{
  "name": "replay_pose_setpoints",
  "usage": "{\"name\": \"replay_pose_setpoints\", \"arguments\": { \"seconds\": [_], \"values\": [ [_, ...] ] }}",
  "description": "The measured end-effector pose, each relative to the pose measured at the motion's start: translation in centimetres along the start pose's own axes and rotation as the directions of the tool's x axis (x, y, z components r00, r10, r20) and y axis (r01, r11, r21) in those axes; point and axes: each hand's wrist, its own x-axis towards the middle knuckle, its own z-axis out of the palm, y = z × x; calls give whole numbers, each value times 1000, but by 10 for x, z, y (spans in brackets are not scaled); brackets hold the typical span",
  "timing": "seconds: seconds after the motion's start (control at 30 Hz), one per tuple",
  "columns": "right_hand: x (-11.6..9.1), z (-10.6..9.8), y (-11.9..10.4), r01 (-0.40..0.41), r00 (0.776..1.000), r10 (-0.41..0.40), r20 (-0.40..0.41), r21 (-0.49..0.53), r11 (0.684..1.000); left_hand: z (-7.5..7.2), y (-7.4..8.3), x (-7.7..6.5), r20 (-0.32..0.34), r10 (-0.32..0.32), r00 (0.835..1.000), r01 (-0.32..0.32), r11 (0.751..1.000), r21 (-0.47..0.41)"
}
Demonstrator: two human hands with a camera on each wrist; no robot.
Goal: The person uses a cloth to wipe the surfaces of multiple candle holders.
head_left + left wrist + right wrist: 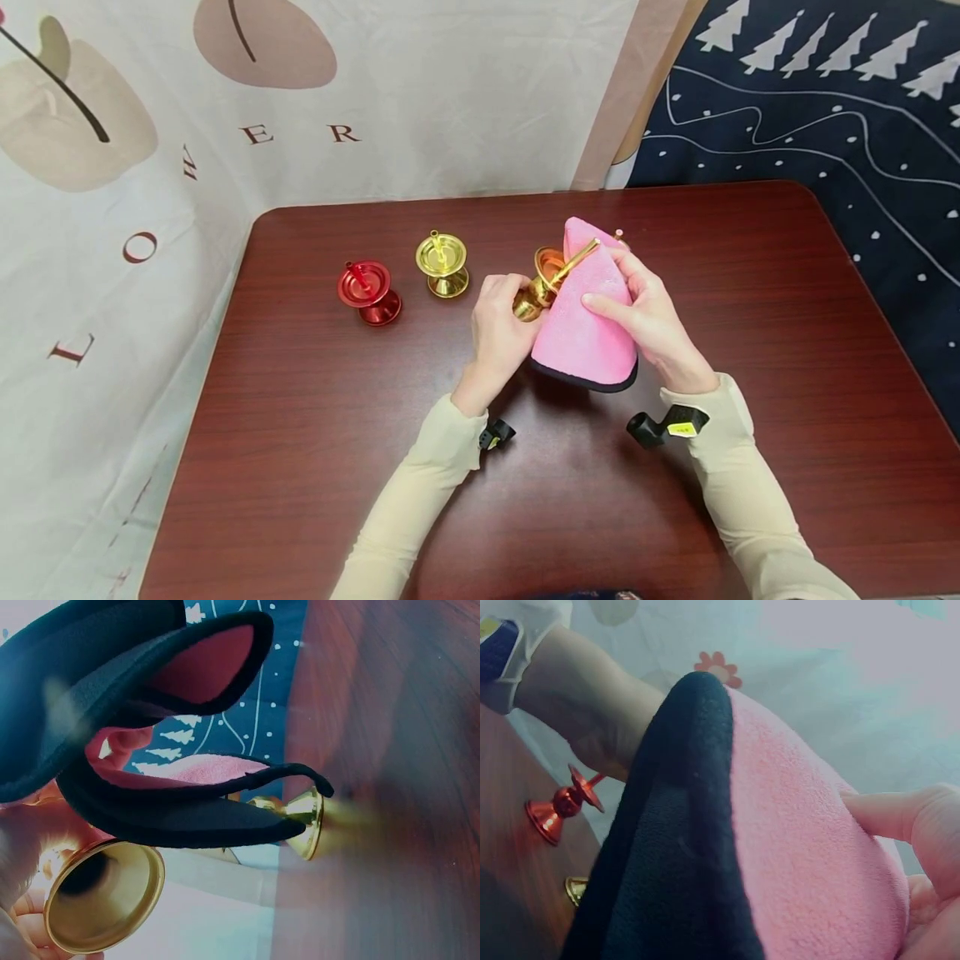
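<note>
My left hand (498, 321) grips a gold pedestal oil lamp (530, 302) by its foot. This lamp is tilted, its orange-tinted dish at the back and its thin stem lying across the front of a pink cloth (588, 333). In the left wrist view its hollow foot (105, 900) faces the camera. My right hand (656, 321) pinches the folded, black-edged cloth, thumb in front and fingers behind. The cloth's dark underside (187, 817) shows from below. Behind it another gold lamp (309, 825) stands on the table, mostly hidden in the head view.
To the left stand a red oil lamp (371, 293) and a yellow-gold one (442, 262), both upright on the reddish-brown table (300, 467). A pale printed curtain (450, 100) and a navy tree-patterned one (795, 142) hang beyond the table's edges.
</note>
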Motion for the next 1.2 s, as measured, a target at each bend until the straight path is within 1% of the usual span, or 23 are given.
{"name": "replay_pose_setpoints", "arguments": {
  "seconds": [0.07, 0.2, 0.27, 0.4, 0.53, 0.67, 0.83, 0.93, 1.1, 1.2],
  "values": [
    [1, 1, 0, 3, 1000, -3, -23, 7, 1000, -1, 1, 0, 5, 5, 1000, -5, 1000, 3],
    [1, 3, -1, -21, 996, 19, -86, -26, 999, -1, 3, -1, 23, 11, 1000, -11, 1000, 5],
    [2, 4, -2, -39, 992, 32, -123, -55, 998, -2, 4, -2, 37, 19, 999, -20, 1000, 15],
    [4, 6, -2, -71, 980, 57, -191, -69, 995, -1, 6, -4, 74, 28, 997, -31, 999, 30],
    [4, 7, -1, -57, 971, 41, -236, -60, 997, -1, 6, -5, 94, 34, 995, -36, 999, 26],
    [5, 8, 1, -21, 965, 21, -262, 4, 1000, -1, 5, -5, 122, 26, 992, -29, 999, 17],
    [5, 8, 1, -27, 957, 47, -286, 71, 997, 0, 2, -7, 158, -24, 987, 25, 1000, -5],
    [6, 7, -2, -12, 950, 41, -310, 95, 995, 1, 0, -6, 152, -28, 988, 30, 999, -16],
    [9, 4, -7, 75, 932, 0, -363, 193, 978, -1, -6, -5, 118, -22, 993, 25, 999, -30],
    [9, 3, -8, 90, 935, 9, -355, 262, 961, -3, -9, -4, 89, -37, 995, 40, 998, -39]
  ]
}}
